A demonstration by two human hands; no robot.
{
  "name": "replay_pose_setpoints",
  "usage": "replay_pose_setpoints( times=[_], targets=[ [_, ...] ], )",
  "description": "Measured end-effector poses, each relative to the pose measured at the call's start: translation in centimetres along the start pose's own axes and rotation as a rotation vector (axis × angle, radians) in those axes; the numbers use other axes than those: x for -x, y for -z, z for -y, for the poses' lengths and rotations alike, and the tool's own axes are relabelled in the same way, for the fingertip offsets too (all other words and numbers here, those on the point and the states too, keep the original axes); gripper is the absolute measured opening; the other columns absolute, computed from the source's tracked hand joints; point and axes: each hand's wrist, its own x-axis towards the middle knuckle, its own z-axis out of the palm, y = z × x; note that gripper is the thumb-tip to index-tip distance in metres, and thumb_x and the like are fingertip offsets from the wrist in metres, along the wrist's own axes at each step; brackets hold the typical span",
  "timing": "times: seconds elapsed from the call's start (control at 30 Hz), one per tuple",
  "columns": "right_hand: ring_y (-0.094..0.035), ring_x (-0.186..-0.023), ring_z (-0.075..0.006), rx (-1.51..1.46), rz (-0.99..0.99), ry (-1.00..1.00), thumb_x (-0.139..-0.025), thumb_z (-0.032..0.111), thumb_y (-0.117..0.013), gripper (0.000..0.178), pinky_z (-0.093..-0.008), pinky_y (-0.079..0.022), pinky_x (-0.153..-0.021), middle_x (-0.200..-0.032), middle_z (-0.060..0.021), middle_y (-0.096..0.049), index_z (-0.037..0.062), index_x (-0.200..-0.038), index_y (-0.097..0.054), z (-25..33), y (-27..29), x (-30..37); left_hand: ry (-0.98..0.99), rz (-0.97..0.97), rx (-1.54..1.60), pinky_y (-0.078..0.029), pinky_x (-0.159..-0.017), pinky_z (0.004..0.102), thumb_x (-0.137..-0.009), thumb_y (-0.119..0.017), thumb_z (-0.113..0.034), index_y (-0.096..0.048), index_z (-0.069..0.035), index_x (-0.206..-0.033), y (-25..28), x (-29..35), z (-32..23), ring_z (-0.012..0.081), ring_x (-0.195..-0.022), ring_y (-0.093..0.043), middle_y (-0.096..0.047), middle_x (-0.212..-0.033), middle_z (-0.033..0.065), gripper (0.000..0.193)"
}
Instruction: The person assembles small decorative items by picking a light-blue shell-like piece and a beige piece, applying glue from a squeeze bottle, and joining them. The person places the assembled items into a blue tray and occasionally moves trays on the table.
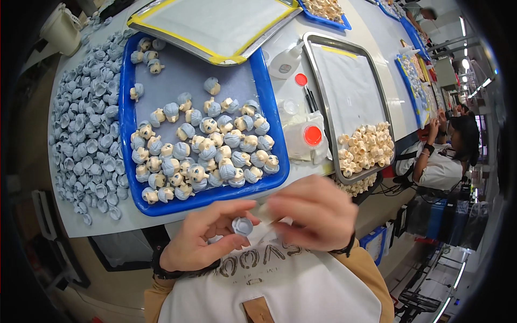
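Note:
My left hand [202, 237] pinches a small grey-blue cap-shaped piece [242, 225] between thumb and fingers, close to my chest. Beside it, my right hand [315, 212] is blurred, its fingers curled over a small cream piece [264, 212] that touches the cap. Just beyond my hands lies a blue tray [125, 107] holding several small doll heads [207, 148], cream faces with grey-blue hair pieces on them.
A heap of loose grey-blue hair pieces [89, 124] covers the table at left. A metal tray [318, 64] at right holds cream heads [366, 148]. Bottles with red caps [312, 135] stand between the trays. Another person [444, 156] sits at far right.

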Motion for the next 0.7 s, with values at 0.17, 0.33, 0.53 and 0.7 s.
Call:
replay_pose_setpoints(
  times=[0.17, 0.33, 0.53, 0.7],
  targets=[
    [-0.058, -0.071, -0.0207, 0.453, -0.287, -0.336, -0.066, -0.005, -0.062, 0.026, -0.0288, -0.046, -0.062, -0.085, -0.0115, -0.060, 0.0007, -0.091, -0.063, -1.6, 3.5, 0.2, -0.145, 0.004, 0.019, -0.050, -0.074, 0.0263, -0.080, -0.052, 0.011, -0.052, 0.005, -0.109, 0.7, -0.1, 0.2, 0.0163, -0.085, -0.060, -0.052, -0.112, 0.0174, 0.030],
    [-0.057, -0.074, -0.0217, 0.484, -0.183, -0.370, -0.070, -0.004, -0.063, 0.024, -0.0295, -0.045, -0.063, -0.087, -0.0113, -0.058, 0.0014, -0.094, -0.063, -3.4, 4.0, 0.8, -0.246, -0.032, -0.101, -0.051, -0.075, 0.0272, -0.079, -0.053, 0.009, -0.052, 0.006, -0.109, 1.1, -0.1, 0.5, 0.0167, -0.087, -0.060, -0.052, -0.112, 0.0182, 0.030],
    [-0.056, -0.075, -0.0233, 0.488, -0.114, -0.345, -0.071, -0.004, -0.063, 0.025, -0.0303, -0.045, -0.063, -0.087, -0.0114, -0.056, 0.0028, -0.095, -0.063, -4.0, 3.3, 0.5, -0.142, -0.154, 0.157, -0.052, -0.078, 0.0283, -0.078, -0.053, 0.008, -0.053, 0.005, -0.108, -0.1, 0.0, 0.1, 0.0163, -0.092, -0.058, -0.052, -0.111, 0.0168, 0.030],
    [-0.056, -0.075, -0.0236, 0.496, -0.105, -0.312, -0.071, -0.004, -0.063, 0.026, -0.0310, -0.046, -0.064, -0.087, -0.0114, -0.055, 0.0029, -0.097, -0.063, -4.2, 3.3, 0.5, -0.215, -0.079, 0.012, -0.051, -0.081, 0.0293, -0.077, -0.055, 0.009, -0.054, 0.005, -0.106, 0.8, -0.4, 0.6, 0.0159, -0.095, -0.055, -0.051, -0.112, 0.0149, 0.029]
  ],
)
